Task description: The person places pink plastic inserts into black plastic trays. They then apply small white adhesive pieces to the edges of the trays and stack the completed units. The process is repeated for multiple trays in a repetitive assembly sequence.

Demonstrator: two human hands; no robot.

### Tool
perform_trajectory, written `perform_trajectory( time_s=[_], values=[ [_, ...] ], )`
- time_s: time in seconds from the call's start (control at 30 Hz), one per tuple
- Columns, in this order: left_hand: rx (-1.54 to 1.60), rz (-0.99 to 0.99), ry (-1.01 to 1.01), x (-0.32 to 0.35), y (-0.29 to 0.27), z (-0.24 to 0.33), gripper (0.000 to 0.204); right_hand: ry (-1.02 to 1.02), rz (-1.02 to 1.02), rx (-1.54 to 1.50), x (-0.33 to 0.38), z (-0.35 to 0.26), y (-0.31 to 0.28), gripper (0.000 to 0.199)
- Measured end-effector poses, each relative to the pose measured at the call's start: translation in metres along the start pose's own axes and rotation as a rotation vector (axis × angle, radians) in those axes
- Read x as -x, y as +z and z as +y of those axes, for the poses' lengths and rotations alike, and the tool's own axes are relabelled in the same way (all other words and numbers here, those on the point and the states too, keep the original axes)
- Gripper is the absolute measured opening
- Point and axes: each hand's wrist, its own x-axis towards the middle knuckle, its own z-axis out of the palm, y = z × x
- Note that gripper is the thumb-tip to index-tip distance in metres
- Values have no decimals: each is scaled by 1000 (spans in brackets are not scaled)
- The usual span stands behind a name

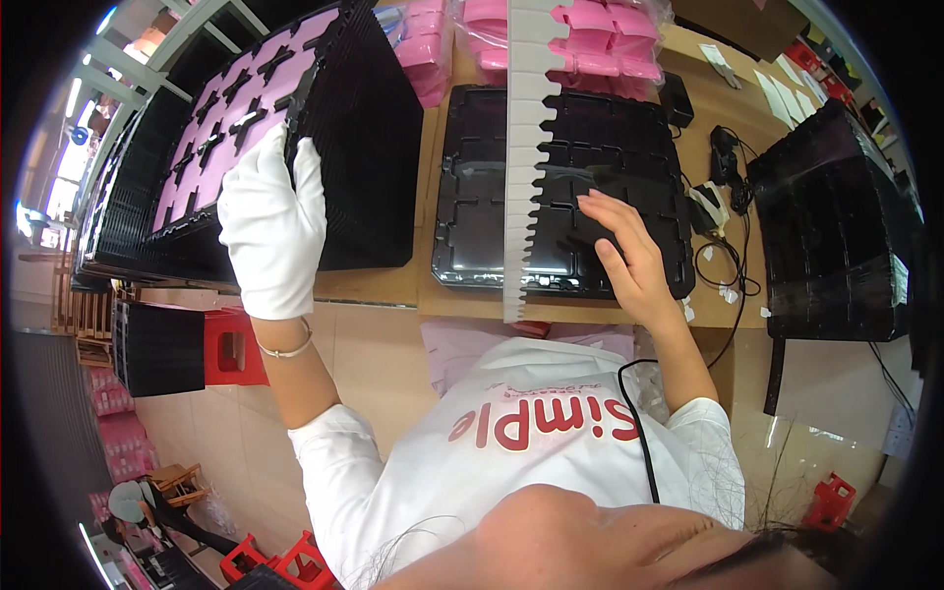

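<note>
My left hand, in a white glove, is at the near right edge of a tall stack of black plastic trays. Its thumb and fingers close on the rim of the topmost tray, where pink sheets show between black cross-shaped ribs. Bare, my right hand hovers over or rests on another black plastic tray lying in front of me; I cannot tell whether it touches. Its fingers are stretched out and hold nothing. A pale grey strip with a jagged right edge crosses that tray from far to near.
Pink wrapped packs lie along the table's far side. To the right are a black adapter, cables and another stack of black trays. A red stool stands on the floor at left, beside more black trays.
</note>
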Motion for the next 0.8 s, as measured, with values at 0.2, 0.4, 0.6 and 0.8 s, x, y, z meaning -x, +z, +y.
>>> perform_trajectory(
  time_s=[0.2,0.4,0.6,0.8],
  values=[
    [840,-426,6,38,4,79,39,161,66,-173,-5,-1,15,28],
    [1594,-793,-794,82,38,111,16,304,-145,-414,6,-1,45,35],
    [1607,-302,-953,76,65,80,29,576,-381,-536,8,-15,61,25],
    [1583,-545,-1073,87,68,92,19,492,-211,-449,-5,-15,76,15]
  ],
)
